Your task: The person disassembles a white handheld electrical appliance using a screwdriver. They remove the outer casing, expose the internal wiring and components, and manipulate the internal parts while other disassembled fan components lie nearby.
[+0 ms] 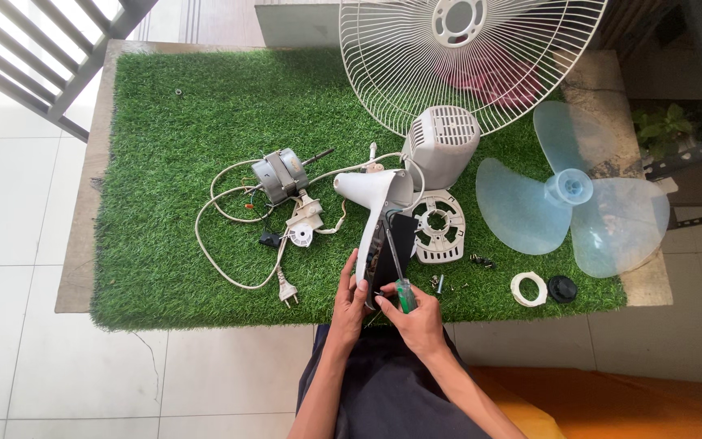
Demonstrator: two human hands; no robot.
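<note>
Lower centre of frame: left hand (350, 299) wrapped around white fan neck housing (374, 213), tilted off the turf. Right hand (418, 317) pinching green-handled screwdriver (400, 280), tip inside the open cavity. Risk: tip slipping onto internal wiring. Loose screws (439, 283) just right, easily lost in grass mat (172, 162).

A low table (79, 244) covered in green artificial turf (197, 122) stands on a pale tiled floor (10, 349). Bright daylight falls through slatted bars (34, 49) at upper left; an orange surface (611, 398) lies lower right.
</note>
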